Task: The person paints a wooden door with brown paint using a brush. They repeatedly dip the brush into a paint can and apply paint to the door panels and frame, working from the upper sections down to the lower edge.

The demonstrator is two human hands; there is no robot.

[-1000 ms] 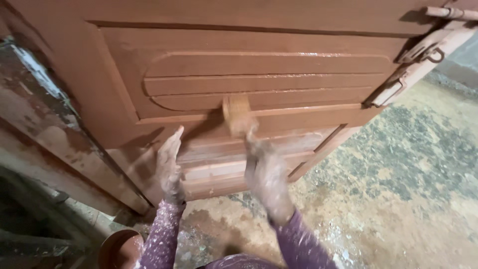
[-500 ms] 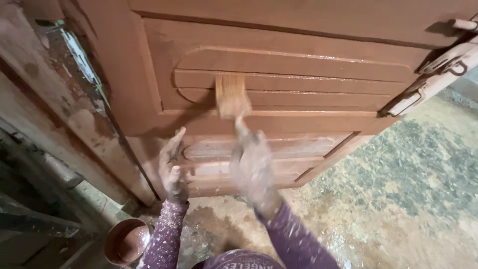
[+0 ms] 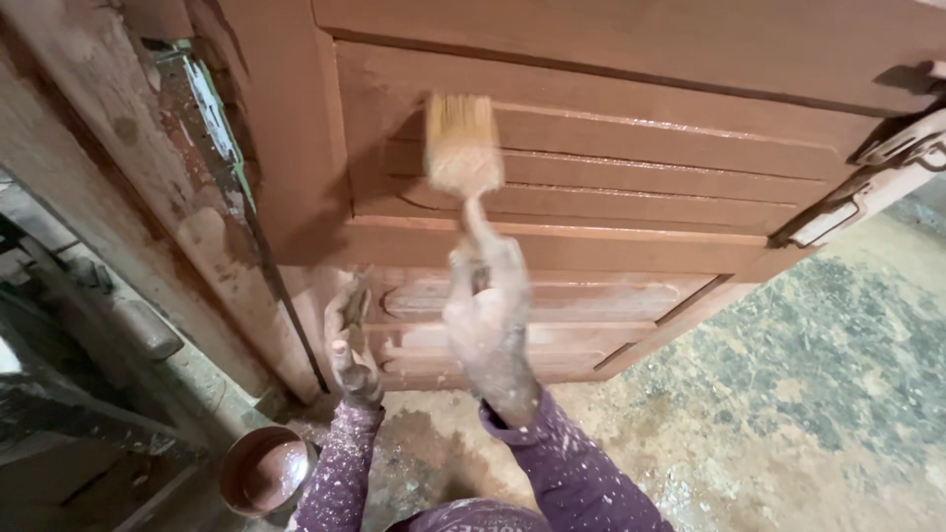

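Pointing bristles-up, the paintbrush [image 3: 463, 148] stands near vertical against the carved panel of the brown wooden door [image 3: 631, 128], its handle clamped in the paint-caked right hand [image 3: 488, 325]. The left hand [image 3: 350, 340], fingers curled loosely around nothing, rests against the door's lower edge. A round pot [image 3: 266, 471] of reddish-brown paint sits on the rough, speckled floor [image 3: 818, 394].

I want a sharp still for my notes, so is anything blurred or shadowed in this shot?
Head view: the tan-bristled paintbrush and the paint-flecked right hand are smeared by motion blur; the reddish-brown panelled wooden door is fairly sharp; the dim left edge around the round paint tin sits in shadow.
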